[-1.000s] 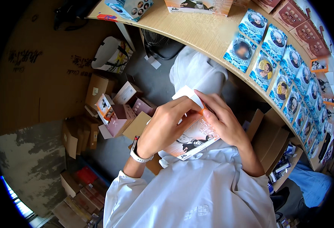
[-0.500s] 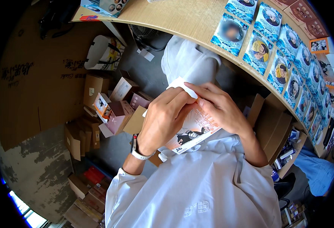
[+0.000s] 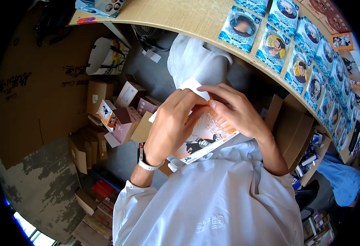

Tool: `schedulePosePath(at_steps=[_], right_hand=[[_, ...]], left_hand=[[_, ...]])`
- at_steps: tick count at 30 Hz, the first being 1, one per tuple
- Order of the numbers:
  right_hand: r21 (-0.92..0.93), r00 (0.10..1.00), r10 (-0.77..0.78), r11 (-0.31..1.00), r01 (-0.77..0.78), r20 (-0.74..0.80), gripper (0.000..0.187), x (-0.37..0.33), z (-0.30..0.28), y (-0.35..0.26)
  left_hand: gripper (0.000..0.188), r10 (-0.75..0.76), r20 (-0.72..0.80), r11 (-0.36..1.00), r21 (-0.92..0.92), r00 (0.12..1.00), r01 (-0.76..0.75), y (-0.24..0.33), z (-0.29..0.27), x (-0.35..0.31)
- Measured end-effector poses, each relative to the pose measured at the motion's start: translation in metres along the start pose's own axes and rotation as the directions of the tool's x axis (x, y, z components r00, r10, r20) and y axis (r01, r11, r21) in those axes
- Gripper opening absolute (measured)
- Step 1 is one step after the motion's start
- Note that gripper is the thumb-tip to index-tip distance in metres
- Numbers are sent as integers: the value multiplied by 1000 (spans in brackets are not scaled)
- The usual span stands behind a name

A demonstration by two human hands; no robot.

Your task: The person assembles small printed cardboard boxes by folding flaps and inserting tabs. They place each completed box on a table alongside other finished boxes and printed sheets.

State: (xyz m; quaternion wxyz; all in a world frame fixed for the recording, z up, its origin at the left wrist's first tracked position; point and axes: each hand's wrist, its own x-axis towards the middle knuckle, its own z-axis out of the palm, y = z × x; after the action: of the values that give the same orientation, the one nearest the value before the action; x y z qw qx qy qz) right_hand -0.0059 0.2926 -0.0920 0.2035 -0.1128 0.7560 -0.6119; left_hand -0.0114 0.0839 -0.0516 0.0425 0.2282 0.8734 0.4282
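Note:
In front of my lap I hold an orange and white printed cardboard box (image 3: 206, 133) with a black-and-white drawn figure on its face. My left hand (image 3: 172, 119), with bands on its wrist, is closed over the box's left side. Fingers of my right hand (image 3: 239, 110) pinch the upper edge, beside a raised white flap (image 3: 193, 85). Both hands are close together, and the box's far side is hidden behind them.
A wooden table (image 3: 180, 18) curves across the top, bearing rows of blue picture cards (image 3: 272, 47). Opened cartons (image 3: 126, 121) lie on the floor at left. A large brown carton (image 3: 292, 131) stands at right. A fan (image 3: 149, 33) is under the table.
The view has shifted slightly. More of the box's printed face shows between my hands, and its orange edge shows by my right fingertips. Both hands still grip it.

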Motion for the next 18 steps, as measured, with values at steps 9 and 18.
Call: schedulePosePath(at_steps=[9,18], right_hand=[[21,990,-142,990,143,-14,43,-1,2,8],[-43,984,-176,984,175,-31,45,0,4,11]], left_hand=[[22,-72,132,994,-74,989,82,-1,-7,-1],[21,-66,92,991,-114,994,77,-1,-3,-4]])
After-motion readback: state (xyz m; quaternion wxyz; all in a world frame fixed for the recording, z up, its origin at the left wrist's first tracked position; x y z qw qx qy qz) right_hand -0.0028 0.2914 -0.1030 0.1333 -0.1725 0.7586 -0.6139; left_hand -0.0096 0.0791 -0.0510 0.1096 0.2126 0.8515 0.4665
